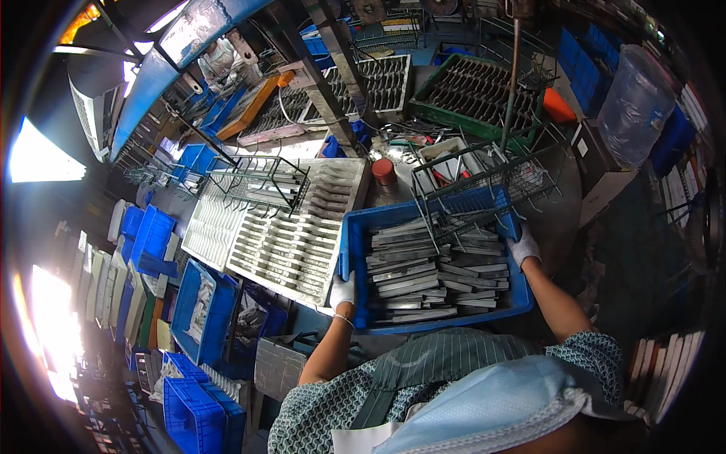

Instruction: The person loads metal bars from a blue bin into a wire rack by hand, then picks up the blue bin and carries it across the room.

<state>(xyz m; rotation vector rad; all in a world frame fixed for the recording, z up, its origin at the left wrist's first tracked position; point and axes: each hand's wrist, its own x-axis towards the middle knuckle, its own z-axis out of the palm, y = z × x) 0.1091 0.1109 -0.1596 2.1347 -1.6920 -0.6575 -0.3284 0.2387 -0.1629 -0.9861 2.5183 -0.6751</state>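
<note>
A blue plastic bin [520,296] is in front of me, loaded with a loose heap of flat grey metal bars [412,278]. My left hand [342,293], in a whitish glove, is closed on the bin's left side. On the far right side, my gloved right hand [523,248] grips the rim near the corner. Some fingers of both hands are hidden by the bin walls. A dark wire rack [461,203] with hooks overlaps the bin's far edge in view and hides part of the bars.
To the left are slotted white trays [291,246] with another wire rack [257,185] above them. A red can [384,172] stands beyond the bin. Farther off is a green-framed tray [476,94]. Blue crates [198,412] stand lower left; a cardboard box [597,170] is at right.
</note>
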